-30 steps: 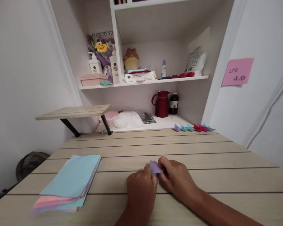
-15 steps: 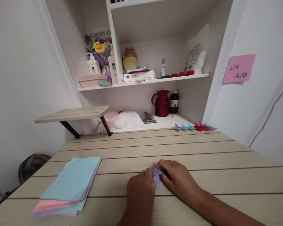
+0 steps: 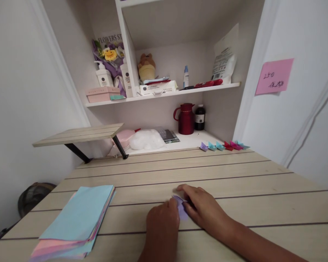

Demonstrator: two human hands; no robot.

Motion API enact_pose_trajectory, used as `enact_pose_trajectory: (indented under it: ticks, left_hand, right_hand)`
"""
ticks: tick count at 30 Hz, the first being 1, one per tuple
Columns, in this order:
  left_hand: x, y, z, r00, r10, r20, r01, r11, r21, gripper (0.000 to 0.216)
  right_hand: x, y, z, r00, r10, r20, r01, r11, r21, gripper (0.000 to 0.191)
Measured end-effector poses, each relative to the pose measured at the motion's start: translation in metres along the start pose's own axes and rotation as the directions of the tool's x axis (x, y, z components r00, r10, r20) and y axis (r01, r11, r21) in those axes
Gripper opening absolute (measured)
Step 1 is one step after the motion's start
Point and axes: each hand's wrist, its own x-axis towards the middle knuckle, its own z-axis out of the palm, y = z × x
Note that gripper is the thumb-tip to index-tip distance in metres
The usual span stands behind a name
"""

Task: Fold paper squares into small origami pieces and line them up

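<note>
A small piece of folded purple paper (image 3: 182, 210) lies between my hands near the front of the wooden table. My left hand (image 3: 163, 215) is closed, its fingers pinching the paper's left edge. From the right, my right hand (image 3: 200, 203) also grips the paper, with the thumb low on it and the index finger stretched out above. The fingers hide part of the paper, so its exact folded shape cannot be made out.
A stack of coloured paper (image 3: 79, 213) sits at the left on the table (image 3: 235, 178). Several folded paper boats (image 3: 220, 146) line the back right edge. A small raised shelf (image 3: 80, 134) stands back left; a red jug (image 3: 186, 119) is behind.
My right index finger has lifted and stretched out from the purple paper, where it was bent against it before. The paper shows less between the hands. The view has shifted slightly.
</note>
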Motion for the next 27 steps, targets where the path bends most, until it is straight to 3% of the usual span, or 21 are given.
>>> enact_pose_trajectory:
  ticks: [4,12,16,22,27]
  left_hand:
    - [-0.002,0.000,-0.003,1.000,0.026,0.011,-0.026,0.999,0.030,0.018]
    - [-0.005,-0.005,-0.016,0.989,-0.030,0.147,0.032,0.999,-0.008,0.021]
    - [-0.007,-0.005,-0.023,0.989,-0.025,0.147,0.026,1.000,-0.007,0.026]
    - [-0.008,-0.010,-0.017,0.990,0.119,0.077,-0.121,0.992,0.026,0.030]
    - [-0.005,-0.016,-0.006,0.976,0.214,0.041,-0.214,0.977,-0.011,0.032]
  right_hand:
    - [-0.001,-0.001,-0.004,1.000,0.005,0.018,-0.005,1.000,-0.002,0.020]
    - [-0.007,0.009,-0.012,0.995,-0.068,0.070,0.068,0.998,0.001,0.022]
    - [-0.007,0.008,-0.015,0.992,-0.082,0.092,0.088,0.994,-0.062,0.018]
    - [-0.006,0.007,-0.017,0.991,-0.091,0.100,0.098,0.993,-0.061,0.019]
    - [-0.006,0.016,-0.026,0.985,-0.109,0.132,0.094,0.988,0.119,0.027]
